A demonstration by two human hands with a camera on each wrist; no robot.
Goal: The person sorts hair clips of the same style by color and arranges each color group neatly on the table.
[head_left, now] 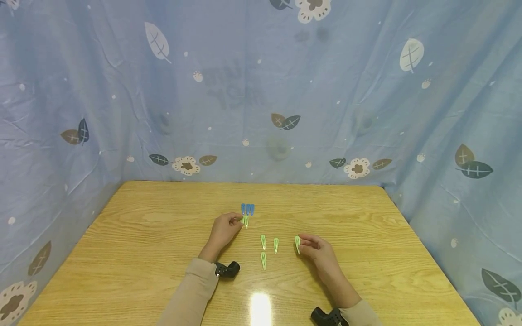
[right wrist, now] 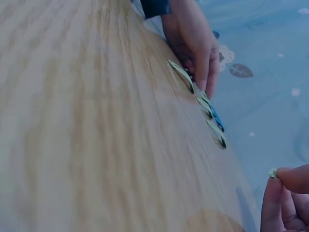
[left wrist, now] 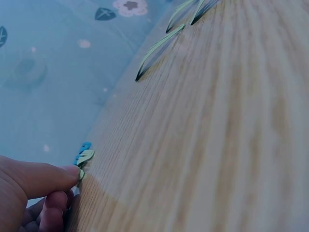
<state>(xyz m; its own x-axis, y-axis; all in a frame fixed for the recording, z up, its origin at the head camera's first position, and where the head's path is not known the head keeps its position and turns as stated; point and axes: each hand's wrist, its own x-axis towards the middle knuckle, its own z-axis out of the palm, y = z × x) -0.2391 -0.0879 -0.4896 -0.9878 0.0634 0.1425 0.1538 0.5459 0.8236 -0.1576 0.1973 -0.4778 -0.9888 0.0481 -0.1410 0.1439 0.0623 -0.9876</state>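
My left hand (head_left: 225,229) pinches a green hair clip (left wrist: 81,174) between thumb and finger, low against the tabletop. Just right of it lies another green hair clip (head_left: 246,222). Right behind these, blue hair clips (head_left: 248,208) lie side by side in a short row. Farther right, my right hand (head_left: 320,253) pinches a green snap hair clip (head_left: 297,244) by its side; the right wrist view shows only the end of this clip (right wrist: 273,172) at the fingertips. Between the hands, loose green hair clips (head_left: 263,261) lie apart from one another.
The wooden table (head_left: 142,253) reaches back to a blue patterned curtain (head_left: 244,90), which hangs behind it and along both sides. Black wrist cameras (head_left: 228,270) sit on both forearms. A bright light reflection shows near the table's front.
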